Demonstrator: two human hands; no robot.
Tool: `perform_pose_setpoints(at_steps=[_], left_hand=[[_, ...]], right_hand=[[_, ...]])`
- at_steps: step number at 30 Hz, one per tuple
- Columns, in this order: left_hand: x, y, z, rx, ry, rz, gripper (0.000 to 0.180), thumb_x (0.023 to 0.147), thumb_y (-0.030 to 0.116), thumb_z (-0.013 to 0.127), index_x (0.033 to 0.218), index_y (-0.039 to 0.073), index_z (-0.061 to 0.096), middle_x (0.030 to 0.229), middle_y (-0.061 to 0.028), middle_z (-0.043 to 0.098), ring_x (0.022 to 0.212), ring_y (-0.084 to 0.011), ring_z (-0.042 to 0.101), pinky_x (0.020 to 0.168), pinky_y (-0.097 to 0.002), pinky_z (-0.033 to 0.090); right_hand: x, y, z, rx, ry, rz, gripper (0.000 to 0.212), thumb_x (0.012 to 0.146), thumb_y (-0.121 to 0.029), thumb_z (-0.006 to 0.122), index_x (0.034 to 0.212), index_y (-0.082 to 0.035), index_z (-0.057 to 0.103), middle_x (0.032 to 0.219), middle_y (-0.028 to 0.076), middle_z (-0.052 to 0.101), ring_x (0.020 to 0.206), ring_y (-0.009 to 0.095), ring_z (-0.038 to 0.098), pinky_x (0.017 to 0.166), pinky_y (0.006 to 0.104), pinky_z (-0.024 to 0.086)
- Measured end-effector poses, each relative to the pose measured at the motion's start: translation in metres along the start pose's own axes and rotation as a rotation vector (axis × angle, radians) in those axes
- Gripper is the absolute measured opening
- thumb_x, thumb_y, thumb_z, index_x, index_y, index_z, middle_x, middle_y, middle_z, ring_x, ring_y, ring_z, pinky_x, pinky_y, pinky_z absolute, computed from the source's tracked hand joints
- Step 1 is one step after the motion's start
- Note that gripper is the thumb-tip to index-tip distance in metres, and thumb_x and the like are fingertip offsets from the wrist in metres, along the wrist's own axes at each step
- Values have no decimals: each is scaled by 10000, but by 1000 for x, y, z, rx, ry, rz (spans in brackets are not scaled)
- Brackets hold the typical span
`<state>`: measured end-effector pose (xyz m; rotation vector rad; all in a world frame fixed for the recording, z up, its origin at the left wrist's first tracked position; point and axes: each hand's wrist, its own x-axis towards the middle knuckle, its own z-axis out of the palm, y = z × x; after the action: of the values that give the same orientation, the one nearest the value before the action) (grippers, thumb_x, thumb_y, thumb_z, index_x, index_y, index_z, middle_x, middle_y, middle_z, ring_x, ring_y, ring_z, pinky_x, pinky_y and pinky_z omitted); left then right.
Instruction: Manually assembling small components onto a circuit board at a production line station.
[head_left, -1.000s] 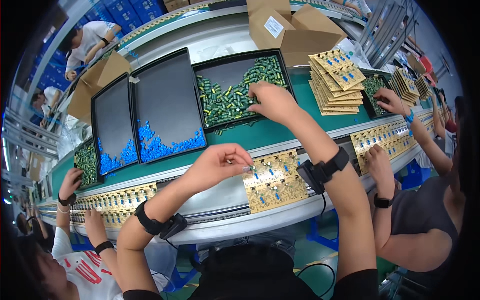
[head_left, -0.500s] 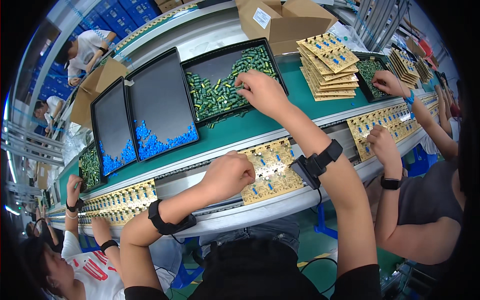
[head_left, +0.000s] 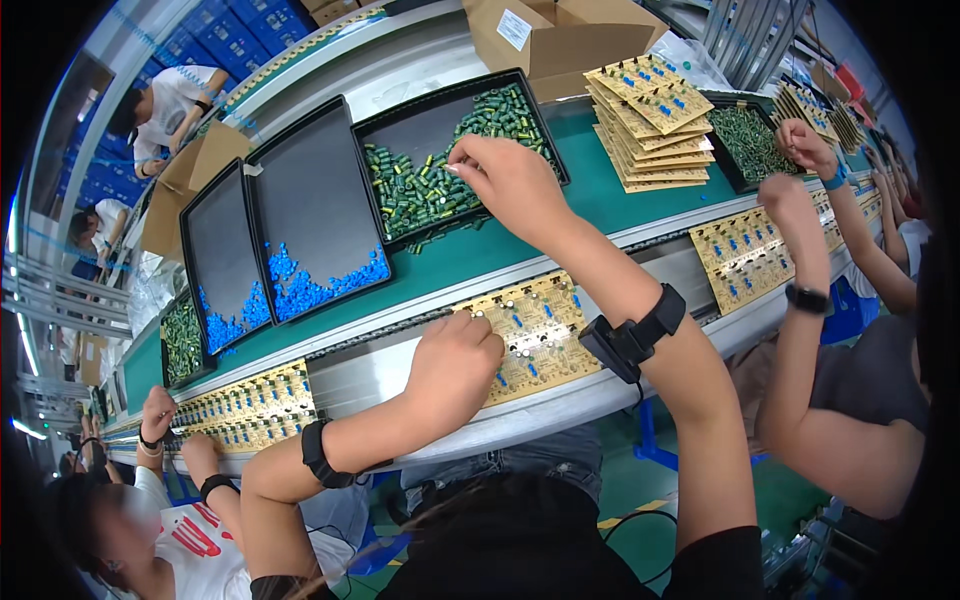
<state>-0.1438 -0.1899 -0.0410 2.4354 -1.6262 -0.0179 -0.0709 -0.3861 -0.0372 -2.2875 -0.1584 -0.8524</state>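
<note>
My right hand (head_left: 515,190) is over a black tray (head_left: 398,118) of green cylindrical capacitors (head_left: 420,190). Its thumb and forefinger are pinched together, and whatever is between them is too small to make out. My left hand (head_left: 455,368) is closed above the left part of a tan circuit board (head_left: 540,340), with its curled fingertips hidden from view. Small blue parts and several silver-topped cylinders stand on that board, which lies on the conveyor rails in front of me.
Two black trays hold small blue components (head_left: 320,288) on the left. A stack of circuit boards (head_left: 650,130) stands at the back right, near an open cardboard box (head_left: 565,45). Co-workers' hands work at both sides, one (head_left: 795,215) by the boards on the right (head_left: 745,260).
My right hand has shifted slightly left over the capacitors. My left hand has turned, its knuckles now higher. At the right, a co-worker's hand has risen from the boards.
</note>
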Motion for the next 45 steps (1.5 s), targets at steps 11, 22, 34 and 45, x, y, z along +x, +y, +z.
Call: perform_pose_setpoints(at_steps=[11,22,34,45], left_hand=[[0,-29,-22,-209,53,-70,234,750,100,656,980,110,700,762,-66,585,739,-271,538,649,-376,457],[101,-123,-23,139,183,-159,155,709,101,710,849,72,650,834,-66,653,861,-272,596,746,-395,496],[97,-124,-15,15,265,-218,135,711,81,692,788,67,582,725,-54,641,818,-273,610,676,-407,503],[94,-130,-15,-98,284,-231,58,754,112,668,767,72,628,771,-69,623,851,-274,606,694,-404,501]], right_hand=[[-47,-18,-48,397,-196,325,96,868,-74,633,936,-12,606,824,17,623,737,77,587,652,223,469],[-123,16,-77,410,-337,667,118,868,-32,603,966,17,648,850,48,675,742,89,598,687,225,474],[-122,7,-75,153,-368,577,101,849,-103,660,874,-7,643,743,54,646,657,114,570,612,245,451],[-116,-3,-70,-51,-370,491,184,829,-154,682,758,-14,587,665,85,568,553,191,528,518,307,415]])
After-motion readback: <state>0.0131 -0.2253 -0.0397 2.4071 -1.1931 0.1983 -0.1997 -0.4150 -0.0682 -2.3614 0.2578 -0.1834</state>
